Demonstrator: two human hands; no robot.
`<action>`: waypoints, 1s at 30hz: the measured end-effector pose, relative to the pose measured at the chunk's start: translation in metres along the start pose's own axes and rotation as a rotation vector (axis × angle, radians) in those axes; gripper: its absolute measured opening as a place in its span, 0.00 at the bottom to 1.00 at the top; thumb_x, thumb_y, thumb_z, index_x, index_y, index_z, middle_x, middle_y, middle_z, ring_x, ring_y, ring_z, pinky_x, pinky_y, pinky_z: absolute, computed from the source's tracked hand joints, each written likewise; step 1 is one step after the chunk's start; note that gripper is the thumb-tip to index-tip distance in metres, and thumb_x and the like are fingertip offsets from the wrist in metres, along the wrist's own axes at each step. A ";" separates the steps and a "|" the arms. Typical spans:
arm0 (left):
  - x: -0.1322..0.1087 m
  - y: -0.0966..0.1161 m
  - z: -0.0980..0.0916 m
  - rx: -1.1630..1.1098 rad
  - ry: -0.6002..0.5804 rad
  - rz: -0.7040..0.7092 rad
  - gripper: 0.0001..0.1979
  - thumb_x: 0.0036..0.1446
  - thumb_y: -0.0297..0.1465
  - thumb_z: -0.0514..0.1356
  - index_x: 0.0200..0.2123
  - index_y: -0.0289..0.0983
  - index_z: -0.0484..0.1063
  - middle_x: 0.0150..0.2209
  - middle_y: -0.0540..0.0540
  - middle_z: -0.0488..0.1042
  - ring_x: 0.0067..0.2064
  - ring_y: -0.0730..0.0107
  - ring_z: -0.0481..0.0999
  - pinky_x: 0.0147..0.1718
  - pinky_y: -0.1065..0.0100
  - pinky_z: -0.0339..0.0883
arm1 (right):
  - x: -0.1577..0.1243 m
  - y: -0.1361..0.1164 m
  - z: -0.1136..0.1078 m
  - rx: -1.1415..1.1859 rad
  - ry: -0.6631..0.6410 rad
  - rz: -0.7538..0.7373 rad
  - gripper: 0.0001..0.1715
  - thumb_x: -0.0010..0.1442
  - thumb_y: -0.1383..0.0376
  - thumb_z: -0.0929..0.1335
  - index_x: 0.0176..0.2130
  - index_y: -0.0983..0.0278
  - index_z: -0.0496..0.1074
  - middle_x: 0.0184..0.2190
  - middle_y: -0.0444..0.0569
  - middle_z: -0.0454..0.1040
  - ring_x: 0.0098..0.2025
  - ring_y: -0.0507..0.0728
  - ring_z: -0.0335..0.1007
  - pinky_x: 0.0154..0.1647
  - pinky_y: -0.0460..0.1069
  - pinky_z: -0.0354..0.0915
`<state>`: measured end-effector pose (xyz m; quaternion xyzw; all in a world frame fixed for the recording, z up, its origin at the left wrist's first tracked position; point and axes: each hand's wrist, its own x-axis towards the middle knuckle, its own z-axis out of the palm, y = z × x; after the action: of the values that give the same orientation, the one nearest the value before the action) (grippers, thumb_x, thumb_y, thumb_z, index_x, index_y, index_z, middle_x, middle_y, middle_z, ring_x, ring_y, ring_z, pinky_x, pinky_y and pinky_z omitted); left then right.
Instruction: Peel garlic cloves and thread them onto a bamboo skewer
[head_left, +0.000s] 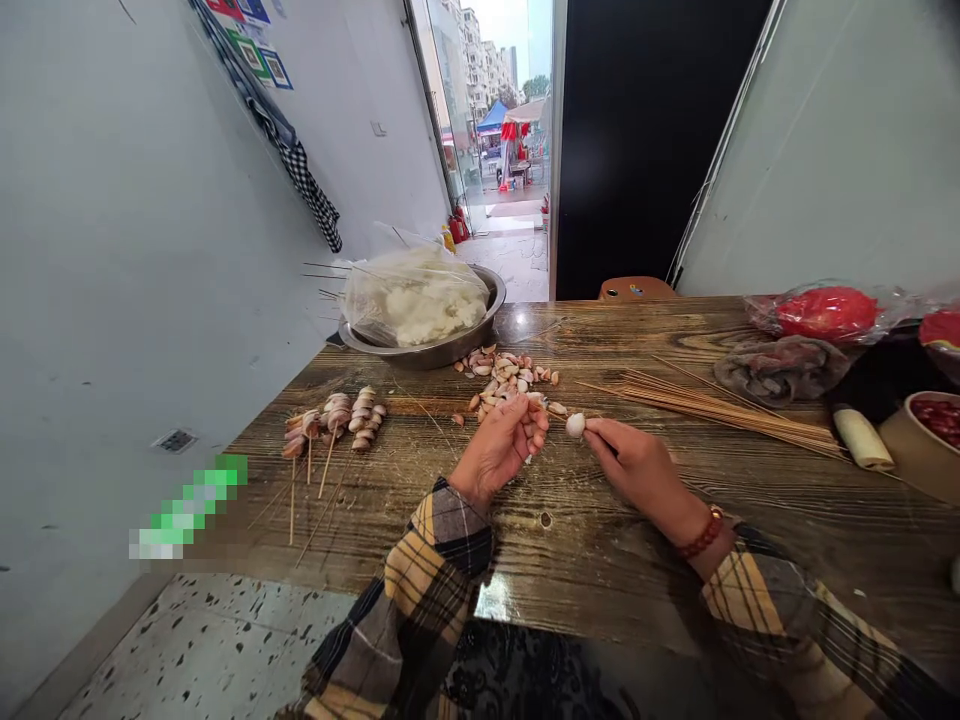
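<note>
My right hand [637, 470], a red bracelet at its wrist, pinches a small, round white garlic clove [575, 425] between thumb and forefinger. Just left of it, my left hand [504, 445] is closed with curled fingers; what its fingertips hold is too small to make out. A pile of loose garlic cloves [510, 372] lies directly beyond my left hand. At the left of the table, several garlic skewers [337, 415] lie side by side, cloves threaded at their far ends and bare sticks pointing toward me.
A metal basin [435, 352] holds a plastic bag [420, 290] of pale, fluffy contents, with thin sticks poking out. Bare wooden skewers [720, 405] lie to the right, near a grey rag [780, 370]. A tub [915, 445] of red contents stands at the right edge of the wooden table [585, 560].
</note>
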<state>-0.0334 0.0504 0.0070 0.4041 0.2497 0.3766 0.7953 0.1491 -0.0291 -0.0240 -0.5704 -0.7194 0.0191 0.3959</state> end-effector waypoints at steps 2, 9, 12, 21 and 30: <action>0.000 0.000 0.000 -0.014 -0.014 0.002 0.14 0.57 0.40 0.60 0.34 0.32 0.69 0.27 0.48 0.72 0.23 0.80 0.70 0.20 0.78 0.62 | 0.000 0.000 0.000 0.002 -0.008 -0.002 0.16 0.67 0.61 0.60 0.42 0.61 0.75 0.40 0.51 0.79 0.39 0.56 0.75 0.39 0.48 0.68; 0.002 0.001 -0.003 -0.090 0.039 0.010 0.12 0.57 0.37 0.60 0.33 0.32 0.69 0.27 0.48 0.73 0.24 0.80 0.70 0.21 0.79 0.62 | -0.001 0.001 0.000 -0.004 -0.014 0.002 0.16 0.67 0.61 0.59 0.42 0.61 0.74 0.41 0.51 0.79 0.40 0.57 0.75 0.41 0.49 0.68; 0.002 0.002 -0.003 -0.081 0.045 0.011 0.11 0.57 0.35 0.61 0.34 0.31 0.70 0.28 0.47 0.73 0.25 0.79 0.71 0.23 0.78 0.64 | -0.001 0.002 0.000 -0.012 -0.010 0.007 0.16 0.67 0.61 0.59 0.42 0.61 0.75 0.41 0.51 0.79 0.40 0.57 0.75 0.42 0.50 0.68; 0.002 0.003 0.000 -0.102 0.080 0.043 0.08 0.53 0.30 0.64 0.33 0.31 0.70 0.29 0.47 0.75 0.26 0.78 0.73 0.24 0.78 0.66 | -0.001 0.003 0.000 -0.025 -0.007 -0.009 0.16 0.67 0.62 0.60 0.41 0.61 0.75 0.40 0.51 0.79 0.39 0.57 0.75 0.41 0.49 0.68; 0.001 0.003 0.000 -0.075 0.071 0.077 0.10 0.50 0.30 0.67 0.34 0.31 0.72 0.33 0.45 0.77 0.31 0.77 0.76 0.30 0.77 0.71 | 0.000 0.003 -0.004 -0.029 0.016 -0.013 0.14 0.66 0.63 0.61 0.41 0.62 0.75 0.40 0.51 0.79 0.39 0.57 0.76 0.38 0.49 0.67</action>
<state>-0.0338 0.0524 0.0093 0.3698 0.2475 0.4301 0.7855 0.1536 -0.0299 -0.0228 -0.5713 -0.7201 0.0015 0.3937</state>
